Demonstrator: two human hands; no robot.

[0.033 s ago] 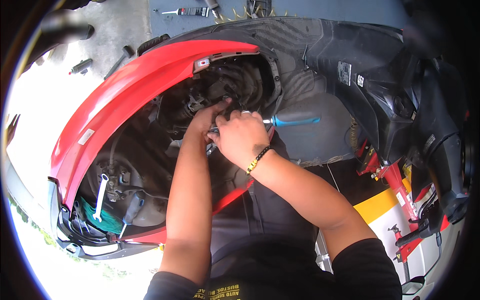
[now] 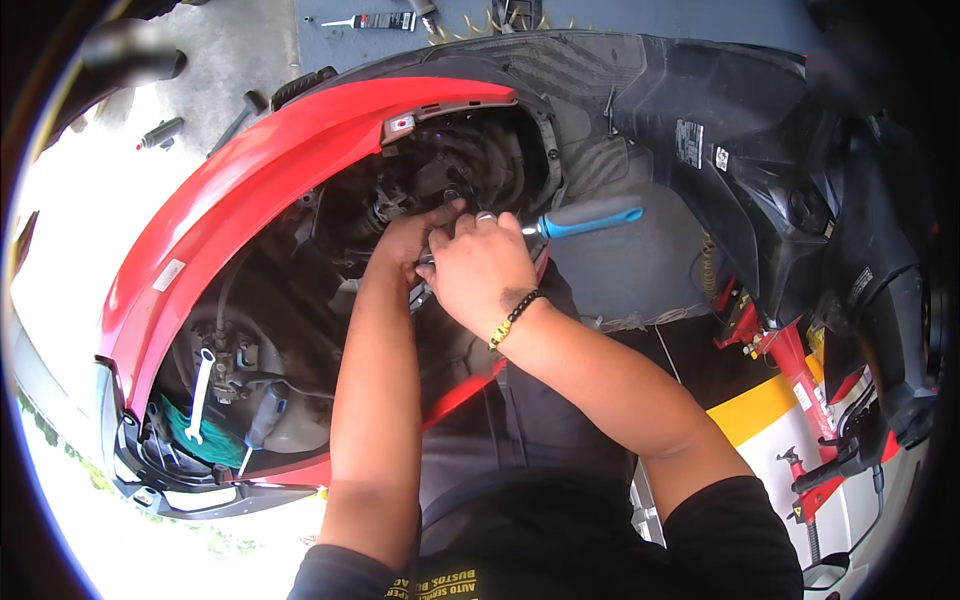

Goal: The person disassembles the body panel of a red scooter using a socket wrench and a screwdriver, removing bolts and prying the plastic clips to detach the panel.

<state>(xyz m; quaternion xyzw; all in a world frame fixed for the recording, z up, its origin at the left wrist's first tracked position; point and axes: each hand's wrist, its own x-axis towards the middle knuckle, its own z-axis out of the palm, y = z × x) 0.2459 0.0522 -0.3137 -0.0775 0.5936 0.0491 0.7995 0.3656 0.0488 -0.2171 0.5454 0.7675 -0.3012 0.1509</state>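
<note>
My right hand (image 2: 482, 258) is closed over the shaft of a tool with a blue-and-grey handle (image 2: 592, 217), which sticks out to the right past my knuckles. Its working end is hidden under my fingers. Close against it, my left hand (image 2: 412, 238) reaches into the open body of a red-and-black scooter (image 2: 240, 150), its fingers bent near the dark engine parts (image 2: 455, 165). Most of the left fingers are covered by the right hand, so what they hold cannot be made out. Some shiny metal shows just below the two hands.
A combination wrench (image 2: 201, 395) and a blue-grey-handled screwdriver (image 2: 265, 418) rest at the scooter's lower left, by a green cloth (image 2: 180, 425). A red stand (image 2: 800, 385) is at right. A tube (image 2: 385, 21) lies on the floor beyond, and a dark tool (image 2: 238, 120) at far left.
The tool's blue-and-grey handle has swung slightly upward in the picture, away from me. Both hands stay in nearly the same place.
</note>
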